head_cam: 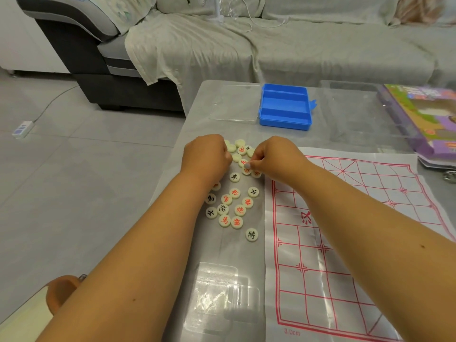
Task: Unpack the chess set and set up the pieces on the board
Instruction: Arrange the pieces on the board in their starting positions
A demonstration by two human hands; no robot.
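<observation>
Sorting stage: both hands curl over the loose pieces point(234, 193) left of the bare board point(345, 218); right hand point(269, 154) pinches one, left hand point(207, 156) grip unclear; next, placement on intersections.

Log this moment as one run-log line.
stage: sorting pieces | left hand: curled over pile | right hand: pinching a piece | xiangqi pieces: beside board | board sheet: bare | blue box: empty

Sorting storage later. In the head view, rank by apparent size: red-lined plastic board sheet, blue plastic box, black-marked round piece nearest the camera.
1. Red-lined plastic board sheet
2. Blue plastic box, though farther away
3. Black-marked round piece
</observation>
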